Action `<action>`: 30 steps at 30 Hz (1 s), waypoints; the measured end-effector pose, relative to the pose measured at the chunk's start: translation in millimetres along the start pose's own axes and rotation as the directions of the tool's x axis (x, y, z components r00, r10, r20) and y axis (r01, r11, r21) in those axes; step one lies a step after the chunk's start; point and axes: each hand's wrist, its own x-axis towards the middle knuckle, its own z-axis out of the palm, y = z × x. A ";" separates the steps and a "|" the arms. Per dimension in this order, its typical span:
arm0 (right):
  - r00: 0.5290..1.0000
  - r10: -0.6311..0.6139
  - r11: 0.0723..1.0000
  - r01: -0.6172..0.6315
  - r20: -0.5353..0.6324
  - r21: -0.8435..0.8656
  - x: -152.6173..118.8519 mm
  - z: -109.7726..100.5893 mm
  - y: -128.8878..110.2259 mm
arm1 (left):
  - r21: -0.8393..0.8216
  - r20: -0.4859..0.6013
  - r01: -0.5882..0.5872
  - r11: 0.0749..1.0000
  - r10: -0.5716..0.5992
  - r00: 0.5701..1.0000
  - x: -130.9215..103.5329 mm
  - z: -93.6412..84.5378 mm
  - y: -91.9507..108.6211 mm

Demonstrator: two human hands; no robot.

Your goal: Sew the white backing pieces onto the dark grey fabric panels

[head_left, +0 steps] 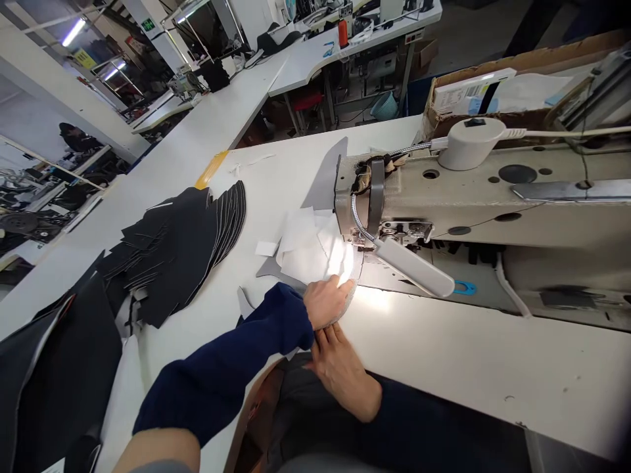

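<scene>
My left hand (328,301), its fingers bent and pressed together, grips the edge of a grey fabric piece (351,299) just in front of the sewing machine (384,203). Just below it, at the table's front edge, my right hand (342,368) has its fingers closed on the same fabric; the fingertips are partly hidden under the cloth. White sheets of thin material (303,246) lie over the fabric left of the needle area. A small lamp (414,266) on a bendable metal neck lights this spot brightly.
Stacked dark fabric pieces (182,243) fan out on the white table (419,341) to the left, with larger dark panels (69,374) nearer me. Behind the machine stands a cardboard box (522,59). An orange thread cone (342,33) is on a farther table.
</scene>
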 end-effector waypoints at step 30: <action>0.998 0.025 0.997 -0.029 -0.055 -0.071 12.7 -13.0 38.7 | -0.028 0.003 -0.059 0.998 0.059 0.998 32.3 -19.5 -12.7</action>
